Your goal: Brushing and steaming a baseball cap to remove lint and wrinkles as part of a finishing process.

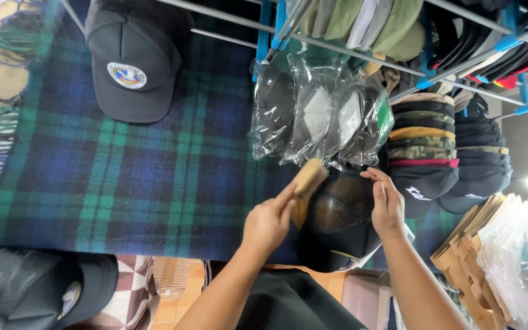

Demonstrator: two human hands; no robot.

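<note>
A woollen blue-green tartan blanket [123, 171], fringed at its left edge, covers the counter. Near its lower right edge lies a rounded black mesh-backed cap [336, 223]. The right hand [387, 205] rests flat on it, grip released; the left hand [268, 223] clenches a smooth wooden brush [308, 178] against the mesh.

Both forearms bare, no sleeves in view. Left hand [268, 223] and right hand [386, 205]: no gloves, rings or watch visible.

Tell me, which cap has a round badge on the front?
The dark cap lying alone at the top of the plaid blanket; the cap under both hands shows only mesh.
</note>
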